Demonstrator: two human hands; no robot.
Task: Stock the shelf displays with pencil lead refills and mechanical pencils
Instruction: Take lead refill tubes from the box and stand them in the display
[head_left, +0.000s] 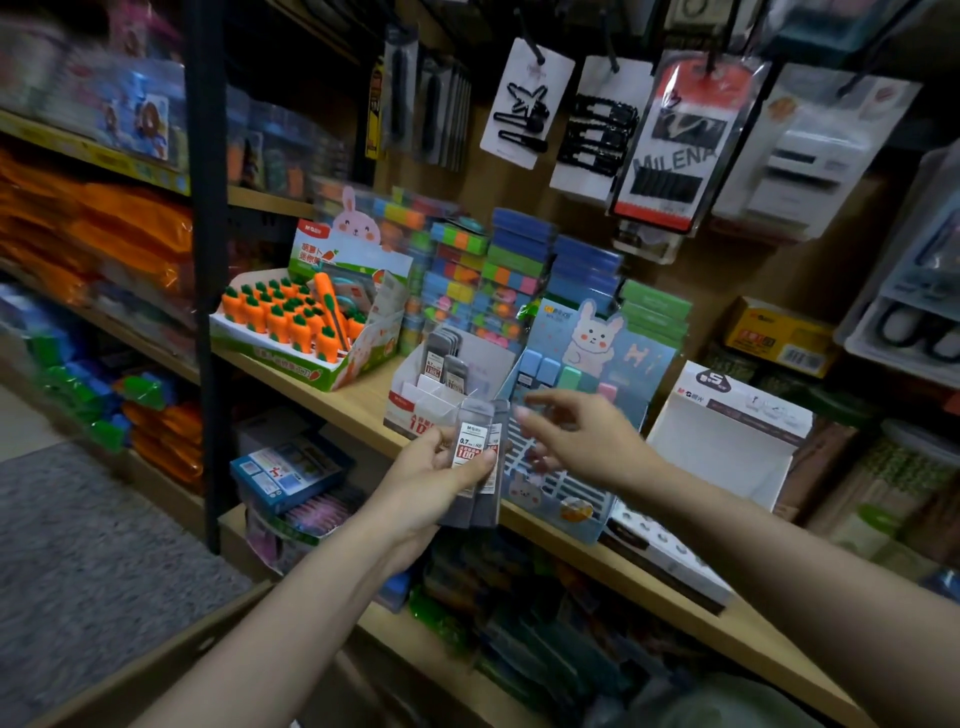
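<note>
Several flat packs of pencil lead refills (475, 462) sit fanned in a person's left hand (434, 480), fingers and thumb curled round the small stack, held just in front of the edge of a wooden shelf (358, 400). The right hand (576, 441) holds nothing; its fingers are loosely extended toward the top of the stack, the fingertips (524, 413) close beside the front pack but, as far as the blurred frame shows, not yet on it.

Directly behind the hands stands a white cardboard display box (441, 387) with red lettering, its rear slots already holding a few grey refill packs (447, 358) upright while the front slots look unfilled. A carrot-themed tray (296, 322) stands to its left, a blue rabbit-printed box (587, 374) touches its right side, and an open white carton (722, 431) sits farther right.

Stocking of the refills appears to be under way, with only part of the display filled. The next move likely calls for the right hand to pinch off a single pack, turn it upright and slide it into an open front slot without toppling its neighbours. No mechanical pencils can be picked out with certainty.
</note>
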